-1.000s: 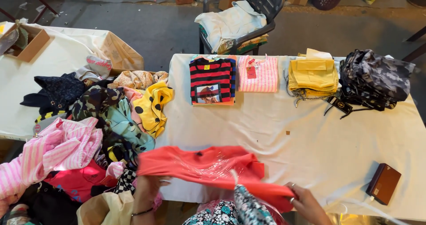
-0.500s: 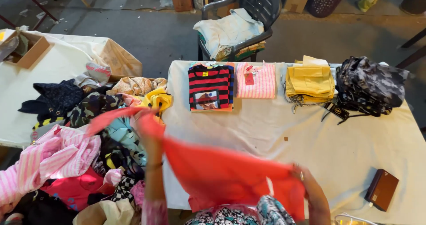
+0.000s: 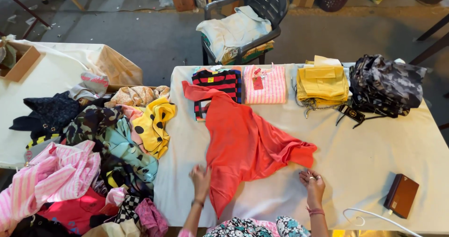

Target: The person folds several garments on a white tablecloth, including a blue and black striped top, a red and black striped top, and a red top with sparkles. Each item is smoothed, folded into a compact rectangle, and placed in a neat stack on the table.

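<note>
Coral-red top [image 3: 243, 143]: spread flat near the middle of the white-covered surface [image 3: 374, 162], one sleeve reaching up over the striped pile, the other pointing right, hem toward the near edge. Left hand [image 3: 201, 180]: palm down at the garment's lower left edge, fingers spread flat and touching the cloth, gripping nothing. Right hand [image 3: 312, 183]: resting on the surface just beside the garment's lower right edge, fingers loosely curled and open, rings on them, holding nothing. Far edge, left to right: folded red-and-black striped shirts [image 3: 220, 85], folded pink-striped shirts [image 3: 266, 83], folded yellow garments [image 3: 323, 82], dark camouflage-patterned garments [image 3: 386, 85] with a black tag [image 3: 351, 112] lying before them. Near right corner: brown wallet-like case [image 3: 401, 195], white cord [image 3: 374, 214] beside it. Left of the surface: loose heap of mixed clothing [image 3: 89, 157], including a yellow dotted piece [image 3: 156, 125] and a pink-striped piece [image 3: 51, 176]. Behind: dark plastic chair [image 3: 262, 12] carrying pale folded cloth [image 3: 234, 29].
</note>
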